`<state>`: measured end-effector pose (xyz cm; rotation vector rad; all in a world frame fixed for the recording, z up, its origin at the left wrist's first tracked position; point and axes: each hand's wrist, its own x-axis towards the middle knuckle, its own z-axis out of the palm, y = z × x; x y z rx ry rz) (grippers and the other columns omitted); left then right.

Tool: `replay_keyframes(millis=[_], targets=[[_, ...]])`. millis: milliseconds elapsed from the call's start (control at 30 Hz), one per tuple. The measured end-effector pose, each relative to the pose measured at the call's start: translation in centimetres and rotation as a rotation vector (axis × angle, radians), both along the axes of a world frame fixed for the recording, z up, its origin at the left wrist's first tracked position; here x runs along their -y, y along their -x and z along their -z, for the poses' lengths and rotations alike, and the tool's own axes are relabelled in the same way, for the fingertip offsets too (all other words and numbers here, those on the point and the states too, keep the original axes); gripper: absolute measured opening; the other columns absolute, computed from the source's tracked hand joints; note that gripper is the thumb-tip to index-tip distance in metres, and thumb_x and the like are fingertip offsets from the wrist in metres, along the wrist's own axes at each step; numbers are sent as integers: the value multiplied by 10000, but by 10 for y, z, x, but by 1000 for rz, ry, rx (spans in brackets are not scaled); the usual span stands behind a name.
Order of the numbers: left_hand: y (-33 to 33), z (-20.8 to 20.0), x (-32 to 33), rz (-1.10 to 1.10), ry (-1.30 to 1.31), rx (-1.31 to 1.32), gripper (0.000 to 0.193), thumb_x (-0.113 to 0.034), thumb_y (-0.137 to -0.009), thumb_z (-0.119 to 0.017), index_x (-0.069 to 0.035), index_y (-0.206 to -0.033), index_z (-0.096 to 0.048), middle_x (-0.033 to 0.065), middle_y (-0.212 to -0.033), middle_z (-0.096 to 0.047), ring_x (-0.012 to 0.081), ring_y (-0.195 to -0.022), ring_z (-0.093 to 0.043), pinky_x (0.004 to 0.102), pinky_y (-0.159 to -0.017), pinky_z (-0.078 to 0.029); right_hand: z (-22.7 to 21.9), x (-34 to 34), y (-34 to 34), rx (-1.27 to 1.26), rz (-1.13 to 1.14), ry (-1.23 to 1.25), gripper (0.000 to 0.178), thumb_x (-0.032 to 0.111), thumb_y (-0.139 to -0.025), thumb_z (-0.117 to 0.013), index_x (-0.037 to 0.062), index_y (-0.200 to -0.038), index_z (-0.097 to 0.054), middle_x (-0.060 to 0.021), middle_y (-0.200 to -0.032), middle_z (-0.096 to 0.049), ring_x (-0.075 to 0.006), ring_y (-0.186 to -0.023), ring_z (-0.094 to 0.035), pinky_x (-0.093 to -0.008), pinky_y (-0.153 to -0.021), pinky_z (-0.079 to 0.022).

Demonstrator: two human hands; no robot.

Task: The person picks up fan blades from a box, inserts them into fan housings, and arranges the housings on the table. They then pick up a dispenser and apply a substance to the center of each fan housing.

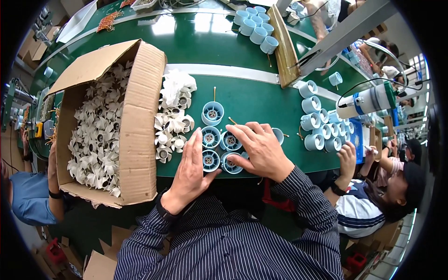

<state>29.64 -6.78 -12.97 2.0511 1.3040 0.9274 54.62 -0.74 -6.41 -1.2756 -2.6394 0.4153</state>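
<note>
At near edge of desk (pixel 298 157), cups (pixel 208 160): likely light, stiff; grip from outside, sparing wires (pixel 214 94). Note left hand (pixel 189 169) straightened alongside, right hand (pixel 261 149) half-curled above, grasp unclear.

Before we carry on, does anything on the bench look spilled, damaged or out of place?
The cardboard box has a ragged, torn-looking near edge. White fans lie loose to its right, outside it; spilled or set out, I can't tell. The blue cups between the left hand and right hand show no obvious damage.
</note>
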Motion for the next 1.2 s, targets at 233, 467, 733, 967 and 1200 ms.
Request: replay_keyframes(millis=[233,467,733,967,1200], targets=[[0,4,0,4,-22,10,1221,-155,-812,-950,69,-1716,-159,324,-1716,-316,494,-1583,-358,548,-1308,-329,-3,-8,-18,-76,6,-169,696,517,-1008,-713,76,-1530,-583,-128,-1451,-669,-342,-1283,-609,-475,-1086,-448],[1,9,2,-5,-44,27,1217,-166,-815,-949,65,-1718,-166,329,-1714,-314,501,-1575,-366,553,-1303,-334,3,-2,-35,34,110,-42,545,446,-1006,-724,68,-1394,-663,-113,-1315,-727,-323,-1186,-643,-446,-1008,-474],[1,5,-1,-8,-91,23,1186,-158,-799,-952,80,-1695,-212,354,-1690,-331,522,-1517,-426,559,-1268,-385,-2,3,-24,44,140,-81,521,433,-1012,-720,61,-1371,-662,-126,-1266,-733,-316,-1163,-648,-440,-1008,-478],[2,5,0,-2,-82,24,1144,-206,-814,-952,89,-1670,-253,357,-1683,-338,522,-1508,-436,558,-1263,-396,-47,-29,-20,-78,110,-205,407,280,-1037,-697,47,-1367,-655,-169,-1330,-698,-354,-1206,-654,-486,-1056,-498],[9,5,1,0,-85,41,1139,-223,-818,-952,99,-1662,-259,366,-1668,-345,522,-1496,-451,557,-1253,-414,-72,-213,-10,89,242,-332,269,-70,-943,-597,27,-1192,-634,-245,-1188,-668,-449,-1143,-682,-511,-993,-553]])
